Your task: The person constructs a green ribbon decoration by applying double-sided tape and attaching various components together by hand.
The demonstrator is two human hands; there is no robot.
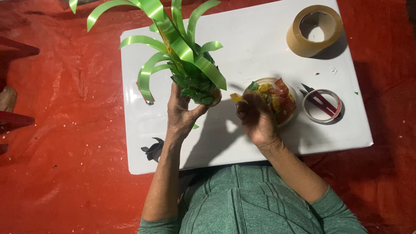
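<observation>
My left hand (182, 113) grips the base of a green ribbon craft (186, 60), a plant-like bundle whose long curled strips fan upward over the white board (242, 52). My right hand (255, 119) pinches a small yellow piece (236, 97) between its fingertips, just left of a round clear bowl (294, 113) filled with several red, yellow and green scraps. The yellow piece sits a short gap to the right of the craft's dark green lower part.
A wide brown tape roll (314, 30) stands at the board's far right corner. A clear tape roll (323, 106) with small scissors across it lies right of the bowl. A dark scrap (152, 149) lies at the board's near left edge. Red sheeting (65, 130) surrounds the board.
</observation>
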